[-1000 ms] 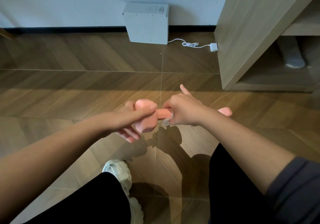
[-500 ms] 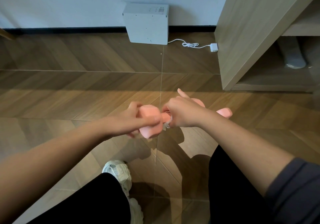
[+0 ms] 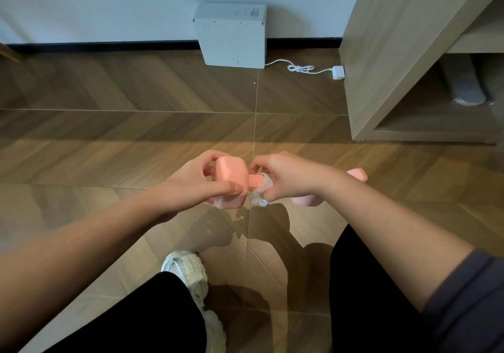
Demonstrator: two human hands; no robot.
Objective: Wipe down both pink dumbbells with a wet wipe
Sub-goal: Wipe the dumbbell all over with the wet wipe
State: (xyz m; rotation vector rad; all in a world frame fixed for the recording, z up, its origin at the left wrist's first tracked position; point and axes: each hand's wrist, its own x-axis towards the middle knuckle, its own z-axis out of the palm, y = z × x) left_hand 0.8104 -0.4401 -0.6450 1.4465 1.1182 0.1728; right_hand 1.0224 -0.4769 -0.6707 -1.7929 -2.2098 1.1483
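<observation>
I hold a pink dumbbell [image 3: 231,175] level above the floor. My left hand [image 3: 201,181] grips its left head, thumb on the near side and fingers behind. My right hand [image 3: 286,176] is closed around the bar with a white wet wipe [image 3: 259,196] wrapped on it, a corner of the wipe hanging below. The dumbbell's right head [image 3: 305,201] peeks out under my right wrist. A second pink piece [image 3: 357,175] shows beyond my right forearm; most of it is hidden.
A wooden herringbone floor [image 3: 136,140] lies below. A white box device [image 3: 231,39] with a cable and plug [image 3: 338,73] stands against the wall. A wooden cabinet [image 3: 395,52] with an open shelf is at the right. My white shoe [image 3: 188,271] is underneath.
My left hand has turned the dumbbell's left head, and its fingers have shifted round it. My right index finger, raised before, has curled down onto the bar with the wipe.
</observation>
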